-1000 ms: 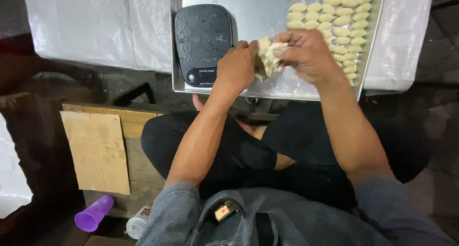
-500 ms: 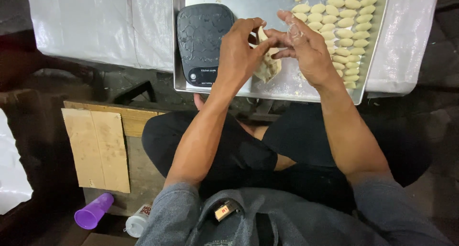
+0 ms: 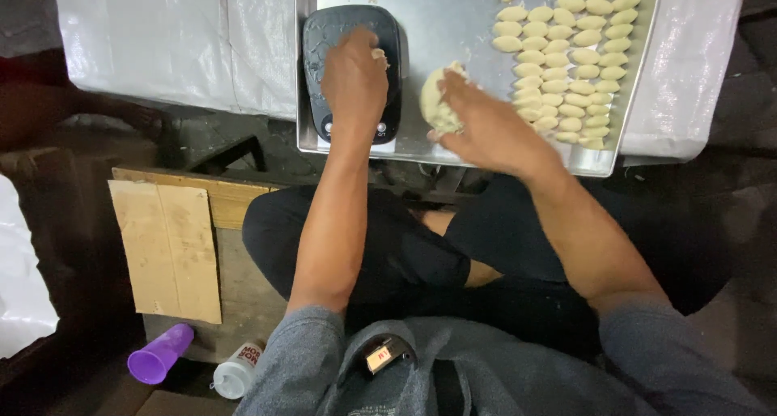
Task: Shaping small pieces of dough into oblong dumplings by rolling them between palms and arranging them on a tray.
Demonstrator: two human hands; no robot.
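Left hand [image 3: 354, 80] hovered over the black scale [image 3: 350, 68] at the tray's left end, fingers pinched on a small dough piece [image 3: 377, 54]. Right hand [image 3: 484, 125] lay spread on the larger dough lump [image 3: 435, 100], just right of the scale on the metal tray [image 3: 453, 27]. Rows of shaped dough pieces [image 3: 566, 60] sat farther right.

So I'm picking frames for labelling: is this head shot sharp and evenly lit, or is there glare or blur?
Head view: mostly sharp; the dough pieces and scale read clearly. The metal tray shows soft glare, not blown out. The left hand and right hand are only slightly soft. The floor by the purple cup is dim, and the edges bend as with a wide lens.
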